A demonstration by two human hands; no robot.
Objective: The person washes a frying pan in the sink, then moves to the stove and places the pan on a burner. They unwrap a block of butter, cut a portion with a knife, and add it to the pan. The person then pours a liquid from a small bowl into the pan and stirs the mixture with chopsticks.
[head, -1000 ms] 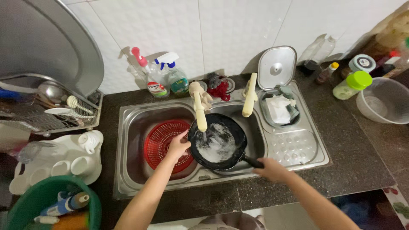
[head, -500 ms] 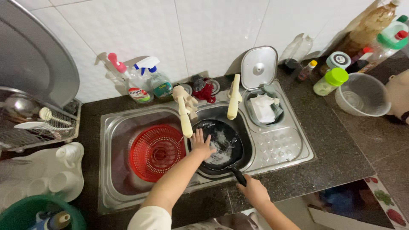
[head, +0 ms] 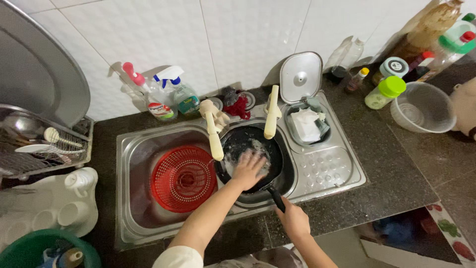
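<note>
one head view – looking steeply down, fairly near, onto the sink (head: 148,149).

- The frying pan (head: 258,149) is black and round, with white soap foam inside. It sits tilted in the right basin of the steel sink, under two cream tap handles.
- Its black handle (head: 276,197) points toward the person, over the sink's front edge.

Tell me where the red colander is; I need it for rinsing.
In the head view the red colander sits in the left sink basin, just left of the black pan that the left hand is scrubbing.
</note>
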